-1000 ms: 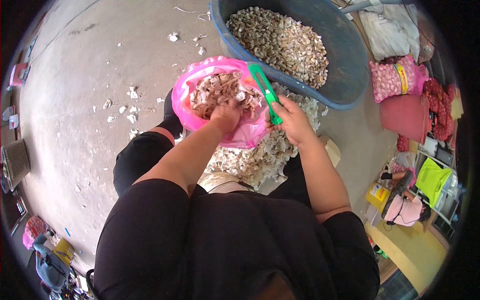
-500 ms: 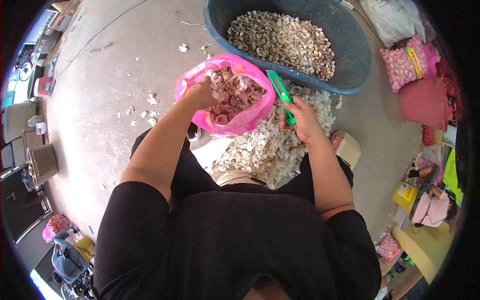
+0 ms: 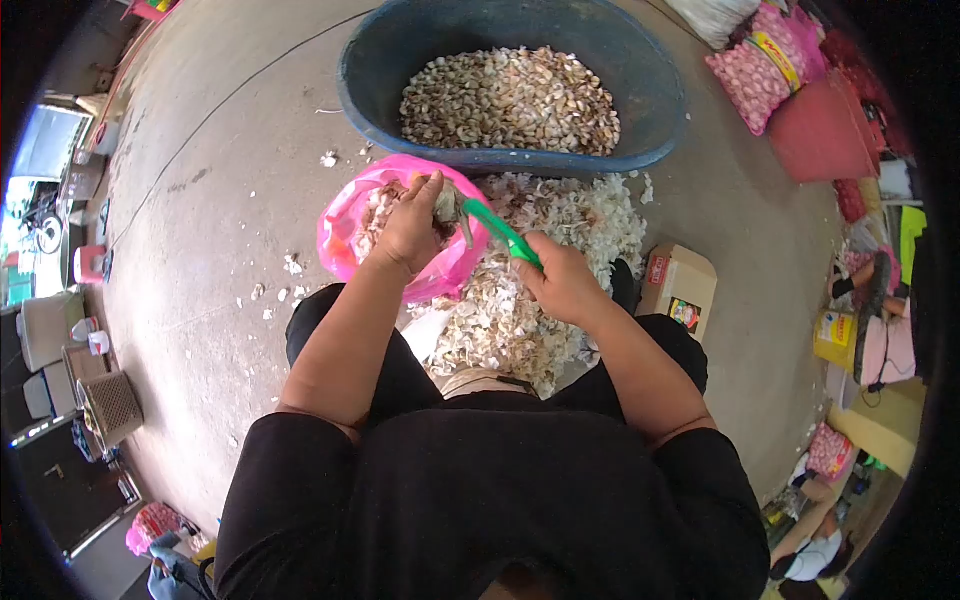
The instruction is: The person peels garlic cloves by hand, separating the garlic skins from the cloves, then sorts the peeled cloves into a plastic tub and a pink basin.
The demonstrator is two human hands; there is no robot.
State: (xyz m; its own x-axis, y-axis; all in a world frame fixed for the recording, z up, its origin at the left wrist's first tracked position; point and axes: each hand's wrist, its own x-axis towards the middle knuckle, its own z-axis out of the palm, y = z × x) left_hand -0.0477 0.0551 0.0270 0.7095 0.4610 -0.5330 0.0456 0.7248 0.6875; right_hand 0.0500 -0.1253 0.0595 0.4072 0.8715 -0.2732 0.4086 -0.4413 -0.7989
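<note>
Concrete floor (image 3: 220,200) underfoot, my left hand (image 3: 408,235) pinched a garlic bulb (image 3: 446,205) over the pink bag (image 3: 345,235) while my right hand (image 3: 560,285) gripped the green knife (image 3: 500,232), its length slanting up-left to the bulb.

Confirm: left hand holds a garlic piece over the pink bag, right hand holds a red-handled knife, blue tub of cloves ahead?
Not quite. The head view shows the knife in the right hand has a green handle, not red. The rest stands: the left hand holds a garlic piece over the pink bag, with the blue tub of cloves ahead.
</note>
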